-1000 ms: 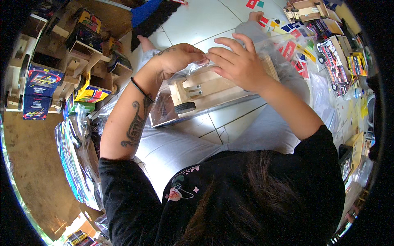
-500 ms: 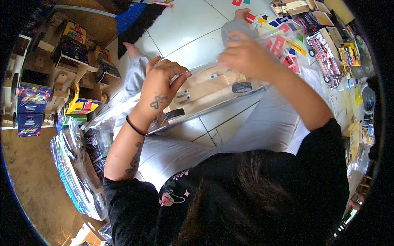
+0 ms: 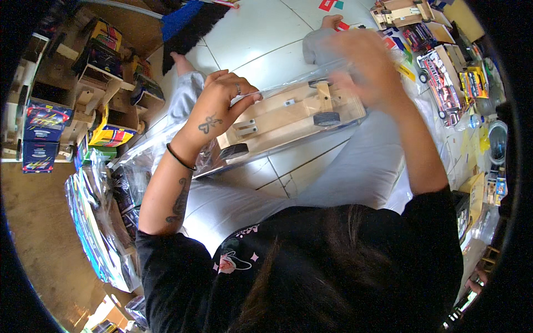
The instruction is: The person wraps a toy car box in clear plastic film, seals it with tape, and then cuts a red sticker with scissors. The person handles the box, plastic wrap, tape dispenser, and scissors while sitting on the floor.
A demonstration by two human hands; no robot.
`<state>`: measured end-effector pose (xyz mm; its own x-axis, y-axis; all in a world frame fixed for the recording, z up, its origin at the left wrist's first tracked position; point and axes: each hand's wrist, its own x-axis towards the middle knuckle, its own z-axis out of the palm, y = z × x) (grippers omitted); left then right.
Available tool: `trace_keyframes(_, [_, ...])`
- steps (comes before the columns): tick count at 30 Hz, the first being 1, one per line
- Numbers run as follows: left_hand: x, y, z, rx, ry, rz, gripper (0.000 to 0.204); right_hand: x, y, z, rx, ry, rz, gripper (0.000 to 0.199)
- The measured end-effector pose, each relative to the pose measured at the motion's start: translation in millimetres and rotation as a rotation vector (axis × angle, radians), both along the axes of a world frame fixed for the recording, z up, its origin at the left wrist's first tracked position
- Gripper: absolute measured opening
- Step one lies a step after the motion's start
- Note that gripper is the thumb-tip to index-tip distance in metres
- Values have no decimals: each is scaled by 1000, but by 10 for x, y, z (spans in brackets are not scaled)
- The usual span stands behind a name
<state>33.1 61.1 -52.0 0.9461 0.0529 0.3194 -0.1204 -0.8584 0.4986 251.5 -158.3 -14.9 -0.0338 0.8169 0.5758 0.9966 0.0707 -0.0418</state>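
Plastic by the wheeled toy is pinched by the left hand; the blurred right hand's grip cannot be told.

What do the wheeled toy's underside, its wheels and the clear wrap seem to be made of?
Underside: probably unpainted wood, matte; pale tan boards and blocks show.
Wheels: black, ridged tread; rubber or plastic, unclear.
Clear wrap: likely thin plastic film, glossy; see-through with bright glints.

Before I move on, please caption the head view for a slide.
Left fingers pinch clear plastic by an upturned wooden toy vehicle; the right hand is motion-blurred.
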Motion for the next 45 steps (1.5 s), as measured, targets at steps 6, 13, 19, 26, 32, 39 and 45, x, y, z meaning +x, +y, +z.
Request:
trace_keyframes(6, [-242,60,24,-157,197,32,15,-589,736,-509,-178,-13,208,15])
trace_keyframes(13, [-2461,1333,96,-451,517,731,28,-438,739,-567,-77,186,321,11])
trace_keyframes(19, [-2188,1196,492,232,56,935,29,-439,805,-580,-92,206,305,15])
trace_keyframes(26, [-169,-242,31,195,-94,196,22,-424,784,-490,-185,202,302,18])
trace_keyframes(32, [58,18,120,-411,393,183,20,-405,796,-443,-155,240,268,16])
trace_keyframes(39, [276,305,-201,-834,581,80,25,-656,656,-671,119,-169,133,23])
trace_keyframes(45, [113,-47,-96,39,182,201,17,-571,721,-759,-36,41,207,14])
